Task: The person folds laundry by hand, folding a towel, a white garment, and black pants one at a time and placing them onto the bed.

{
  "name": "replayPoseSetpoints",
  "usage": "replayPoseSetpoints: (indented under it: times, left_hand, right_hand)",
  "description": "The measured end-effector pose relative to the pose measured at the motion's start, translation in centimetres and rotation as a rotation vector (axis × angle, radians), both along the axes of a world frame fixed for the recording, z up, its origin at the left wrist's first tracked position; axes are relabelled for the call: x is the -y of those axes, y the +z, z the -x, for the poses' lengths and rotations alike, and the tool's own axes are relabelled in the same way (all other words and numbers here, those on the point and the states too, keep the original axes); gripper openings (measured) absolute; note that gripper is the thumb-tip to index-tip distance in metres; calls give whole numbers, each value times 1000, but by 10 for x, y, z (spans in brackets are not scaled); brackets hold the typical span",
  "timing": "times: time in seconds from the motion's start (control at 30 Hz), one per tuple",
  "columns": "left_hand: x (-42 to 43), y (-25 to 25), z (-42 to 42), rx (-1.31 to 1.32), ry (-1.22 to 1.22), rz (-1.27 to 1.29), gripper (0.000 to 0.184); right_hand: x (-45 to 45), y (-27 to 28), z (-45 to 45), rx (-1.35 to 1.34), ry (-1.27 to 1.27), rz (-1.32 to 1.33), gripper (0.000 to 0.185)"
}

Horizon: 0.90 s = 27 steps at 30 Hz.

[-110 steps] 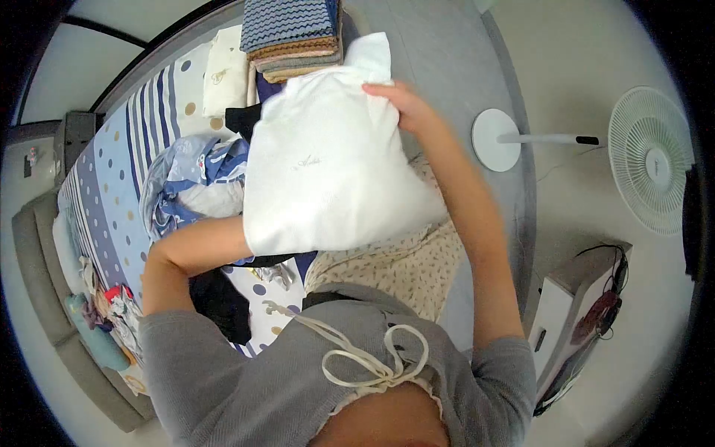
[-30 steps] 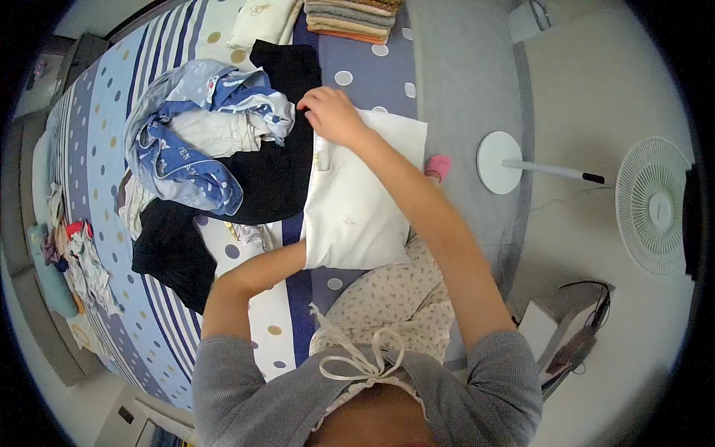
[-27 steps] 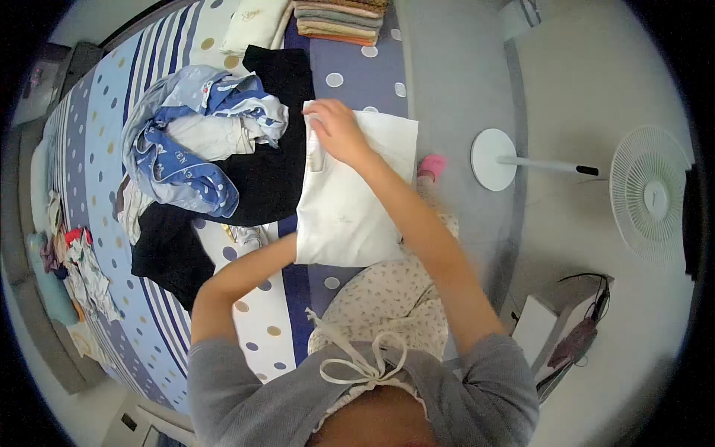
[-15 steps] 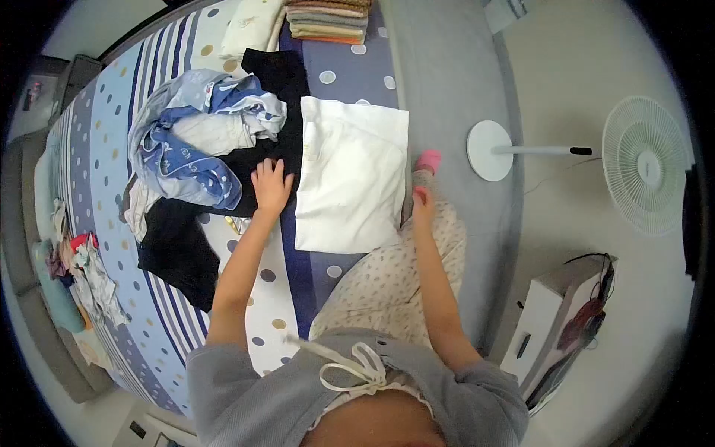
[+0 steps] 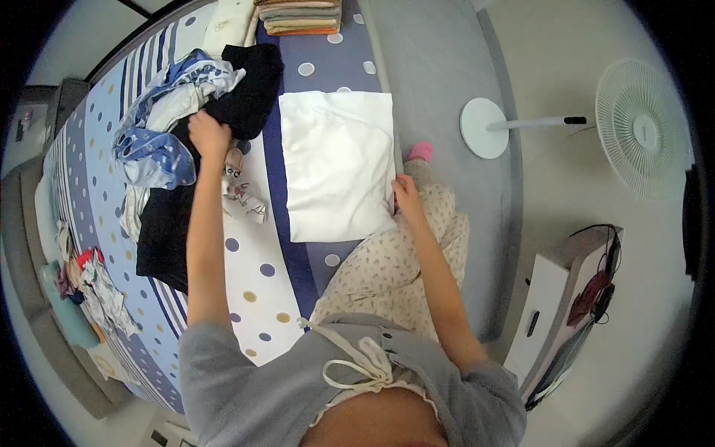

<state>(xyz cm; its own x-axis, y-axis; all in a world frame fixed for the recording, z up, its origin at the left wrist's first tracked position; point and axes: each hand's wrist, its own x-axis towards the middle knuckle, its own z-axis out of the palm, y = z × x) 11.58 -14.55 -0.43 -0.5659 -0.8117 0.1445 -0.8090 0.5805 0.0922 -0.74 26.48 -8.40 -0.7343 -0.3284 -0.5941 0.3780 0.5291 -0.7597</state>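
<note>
My left hand (image 5: pixel 209 136) is closed on a black garment (image 5: pixel 246 89) that lies rumpled on the bed. Partly on top of this garment is a bundle of blue patterned and white clothes (image 5: pixel 160 153). Just right of my left wrist, a small white printed cloth (image 5: pixel 244 200) lies on the sheet. A white cloth (image 5: pixel 339 167) is spread in a flat, roughly square shape in front of me. My right hand (image 5: pixel 407 195) rests by its right edge, near my leg, with fingers loosely bent and apart; nothing shows in it.
A stack of folded cloths (image 5: pixel 302 16) and a cream folded cloth (image 5: pixel 229 28) sit at the bed's far end. More loose clothes (image 5: pixel 104 287) lie at far left. A white standing fan (image 5: pixel 640 130) and a white cabinet (image 5: pixel 547 320) stand to the right.
My left hand has moved left and closed on the black garment, pulling it and the blue bundle leftward. The small printed cloth is now uncovered. My right hand has come up beside the white cloth.
</note>
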Motion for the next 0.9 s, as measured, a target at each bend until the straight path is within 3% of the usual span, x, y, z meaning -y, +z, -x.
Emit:
replayPoseSetpoints:
  times: [0.03, 0.07, 0.1, 0.13, 0.17, 0.23, 0.37, 0.47, 0.57, 0.67, 0.77, 0.8, 0.9]
  left_hand:
    - [-32, 10, -1, -195, -131, 104, 45]
    - [-57, -10, -9, -386, -234, 12, 50]
    - [-101, 1, -19, -476, -184, -347, 52]
    - [-138, -23, -37, -472, -139, -407, 56]
    - [-162, -34, -55, -404, 6, -797, 57]
    - [-199, -68, -90, -388, -77, -624, 39]
    - [-223, -39, -98, -388, 84, -817, 32]
    - [-226, -46, -110, -421, 98, -818, 32]
    - [-215, -42, -110, -153, -1, -852, 34]
    - [-201, -53, -120, -254, 1, -942, 32]
    - [-196, -55, -135, -425, 108, -1098, 31]
    - [-197, -53, -139, -502, 164, -1159, 31]
    - [-192, -49, -148, -390, 174, -1247, 27]
  right_hand:
    - [6, 24, 0, 54, 39, -65, 49]
    - [10, 37, -1, 107, 79, -131, 56]
    - [10, 32, -4, 39, 115, -123, 60]
    - [8, 21, -8, -29, 152, -115, 64]
    - [6, 14, -12, -99, 190, -105, 68]
    - [10, 27, -20, -280, 200, -182, 65]
    - [4, 48, -42, -602, 327, -342, 58]
    - [1, 63, -56, -536, 471, -421, 50]
    - [-6, 60, -59, -576, 472, -344, 44]
    - [-9, 53, -54, -472, 486, -304, 44]
    - [-4, 35, -55, -215, 424, -65, 52]
    - [-2, 33, -62, -190, 430, -117, 55]
    - [-4, 37, -82, -145, 425, -237, 63]
